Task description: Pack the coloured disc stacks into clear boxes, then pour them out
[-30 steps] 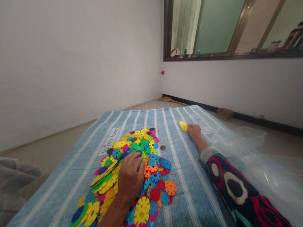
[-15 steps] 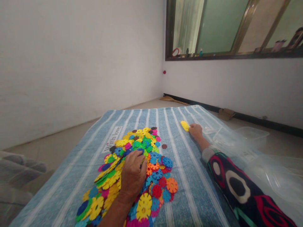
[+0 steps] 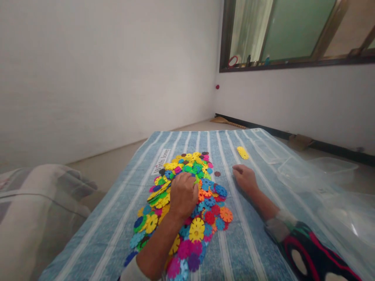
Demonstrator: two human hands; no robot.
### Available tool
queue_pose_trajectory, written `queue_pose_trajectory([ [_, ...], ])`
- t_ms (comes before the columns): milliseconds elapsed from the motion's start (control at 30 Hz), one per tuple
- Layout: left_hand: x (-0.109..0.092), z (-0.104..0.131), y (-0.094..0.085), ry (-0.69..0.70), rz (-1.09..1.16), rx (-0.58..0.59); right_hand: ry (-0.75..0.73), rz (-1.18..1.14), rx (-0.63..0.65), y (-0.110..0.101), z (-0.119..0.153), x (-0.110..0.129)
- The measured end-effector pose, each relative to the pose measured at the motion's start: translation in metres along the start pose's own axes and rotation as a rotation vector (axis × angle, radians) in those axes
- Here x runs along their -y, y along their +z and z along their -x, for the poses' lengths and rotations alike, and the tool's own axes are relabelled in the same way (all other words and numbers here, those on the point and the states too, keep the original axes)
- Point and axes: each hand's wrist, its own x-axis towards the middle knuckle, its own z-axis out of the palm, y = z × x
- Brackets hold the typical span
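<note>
A spread-out heap of flower-shaped plastic discs [image 3: 197, 229], notched at the rims, lies in many colours on the striped blue cloth. My left hand [image 3: 184, 195] rests on the heap with its fingers curled down among the discs; whatever it grips is hidden. A short row of yellow discs [image 3: 242, 152] lies alone on the cloth, right of the heap. Just nearer to me, my right hand [image 3: 245, 177] hovers with its fingers drawn together, apart from those yellow discs, and nothing shows in it. One brown disc [image 3: 217, 174] lies between heap and right hand.
Clear plastic containers [image 3: 334, 170] stand along the right side of the cloth-covered surface [image 3: 117, 234]. A cloth-draped shape [image 3: 43, 195] is at the left. Behind are a wall, a window and a broom [image 3: 225, 121] on the floor.
My right hand has let go of the yellow discs, which now lie on the cloth, and has drawn back toward me. My left hand stays on the heap. The view has swung left.
</note>
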Motion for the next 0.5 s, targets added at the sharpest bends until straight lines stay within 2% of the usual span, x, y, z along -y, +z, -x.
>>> queue_pose_trajectory([
  [67, 0.012, -0.009, -0.019, -0.13, -0.063, 0.176, -0.072, -0.093, 0.053, 0.004, 0.019, 0.019],
  [200, 0.047, -0.021, -0.055, -0.363, -0.178, 0.422, -0.084, -0.216, 0.128, 0.012, 0.046, 0.045],
  [267, 0.064, -0.022, -0.064, -0.402, -0.153, 0.557, -0.076, -0.245, 0.145, 0.015, 0.053, 0.049],
  [367, 0.083, -0.019, -0.064, -0.336, -0.061, 0.661, -0.048, -0.267, 0.134, 0.018, 0.056, 0.046],
  [500, 0.092, -0.013, -0.051, -0.306, 0.02, 0.68, -0.042, -0.275, 0.147, 0.016, 0.055, 0.04],
])
